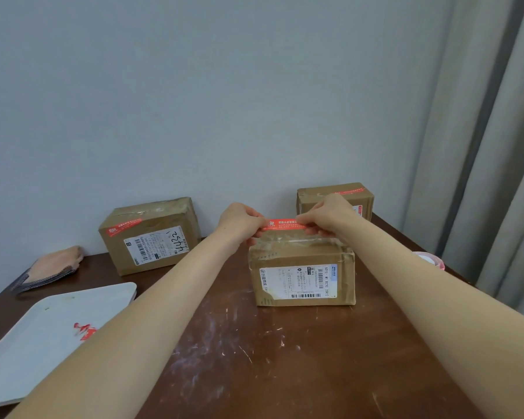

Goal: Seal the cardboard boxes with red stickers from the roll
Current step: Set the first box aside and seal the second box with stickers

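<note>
A red sticker [283, 224] is stretched level between my hands, just above the top of the middle cardboard box [303, 272]. My left hand [242, 220] pinches its left end and my right hand [328, 217] pinches its right end. The middle box stands on the brown table with a white shipping label on its front. A left box [150, 235] by the wall carries a red sticker on its top front edge. A back right box [335, 198], partly hidden behind my right hand, also shows a red strip on top. The sticker roll [430, 258] lies at the right table edge.
A white tray [43, 337] with red sticker scraps sits at the front left of the brown table [270, 358]. A folded cloth [52, 267] lies at the far left. A grey curtain [481, 146] hangs along the right side, a plain wall behind.
</note>
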Tool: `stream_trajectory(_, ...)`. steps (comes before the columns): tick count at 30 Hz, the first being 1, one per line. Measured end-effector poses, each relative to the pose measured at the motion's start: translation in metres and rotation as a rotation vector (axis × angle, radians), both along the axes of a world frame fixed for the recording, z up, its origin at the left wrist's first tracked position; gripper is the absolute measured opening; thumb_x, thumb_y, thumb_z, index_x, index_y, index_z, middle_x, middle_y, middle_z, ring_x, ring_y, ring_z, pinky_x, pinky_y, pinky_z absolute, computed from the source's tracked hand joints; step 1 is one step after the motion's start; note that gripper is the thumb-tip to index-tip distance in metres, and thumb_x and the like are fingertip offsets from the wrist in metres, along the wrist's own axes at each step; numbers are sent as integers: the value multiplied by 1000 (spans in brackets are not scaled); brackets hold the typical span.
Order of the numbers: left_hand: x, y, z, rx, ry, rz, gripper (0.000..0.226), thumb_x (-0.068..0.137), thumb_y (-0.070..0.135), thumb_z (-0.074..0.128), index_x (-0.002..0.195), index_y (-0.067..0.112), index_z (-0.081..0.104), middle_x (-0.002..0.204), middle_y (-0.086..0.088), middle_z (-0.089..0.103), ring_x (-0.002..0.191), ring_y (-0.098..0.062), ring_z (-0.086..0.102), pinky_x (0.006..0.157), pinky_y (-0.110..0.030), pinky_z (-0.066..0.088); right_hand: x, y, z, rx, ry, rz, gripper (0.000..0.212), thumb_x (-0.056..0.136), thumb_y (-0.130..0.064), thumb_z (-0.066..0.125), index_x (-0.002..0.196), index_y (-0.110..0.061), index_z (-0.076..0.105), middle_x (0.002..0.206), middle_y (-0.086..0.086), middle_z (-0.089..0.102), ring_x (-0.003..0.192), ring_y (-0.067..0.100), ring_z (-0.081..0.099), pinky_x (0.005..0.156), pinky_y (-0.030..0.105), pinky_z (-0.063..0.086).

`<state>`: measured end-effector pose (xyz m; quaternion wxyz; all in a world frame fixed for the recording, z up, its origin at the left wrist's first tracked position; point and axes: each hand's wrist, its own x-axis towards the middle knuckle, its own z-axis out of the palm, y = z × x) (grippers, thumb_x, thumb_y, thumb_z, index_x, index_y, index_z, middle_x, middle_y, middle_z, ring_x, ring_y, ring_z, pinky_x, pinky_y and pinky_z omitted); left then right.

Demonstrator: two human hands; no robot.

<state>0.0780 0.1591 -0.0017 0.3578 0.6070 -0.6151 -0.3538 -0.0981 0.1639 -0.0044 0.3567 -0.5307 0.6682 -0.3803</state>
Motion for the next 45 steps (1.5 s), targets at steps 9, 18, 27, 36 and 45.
stream_trajectory(9, -17, -4, 1, -13, 69, -41, 9, 84, 12, 69, 91, 6, 69, 69, -4, 61, 55, -9, 53, 47, -19, 47, -25, 5, 6, 0, 2, 2, 19, 82, -19, 74, 72, -5, 65, 60, 7, 60, 54, 15, 49, 45, 20, 35)
stream_trajectory(18, -7, -6, -8, -33, -90, -13, 22, 76, 9, 76, 96, 7, 65, 74, -8, 66, 53, -12, 55, 50, -23, 46, -13, 5, -5, -2, 261, 50, 20, 82, -22, 71, 81, -2, 71, 51, 3, 57, 42, 10, 48, 53, 25, 45)
stream_trajectory(27, -4, -6, -18, -102, -291, -27, 36, 78, 17, 75, 110, 12, 59, 72, -4, 65, 50, -10, 55, 51, -22, 45, 2, -4, -12, 32, 509, 52, 25, 78, -28, 66, 61, -14, 56, 60, 1, 57, 60, 19, 55, 62, 31, 45)
stream_trajectory(36, -7, -4, -20, -129, -363, -27, 37, 76, 22, 75, 110, 15, 60, 94, -9, 68, 81, -25, 65, 71, -35, 54, 1, -6, -14, 43, 553, 57, 25, 79, -26, 66, 59, -14, 55, 52, -1, 52, 51, 15, 50, 57, 28, 41)
stream_trajectory(45, -11, -1, -21, -189, -479, -13, 35, 80, 26, 72, 112, 18, 62, 107, -1, 62, 99, -19, 59, 82, -34, 51, -2, -3, -17, 23, 566, 55, 25, 79, -26, 67, 61, -13, 55, 58, 1, 55, 56, 19, 53, 60, 28, 44)
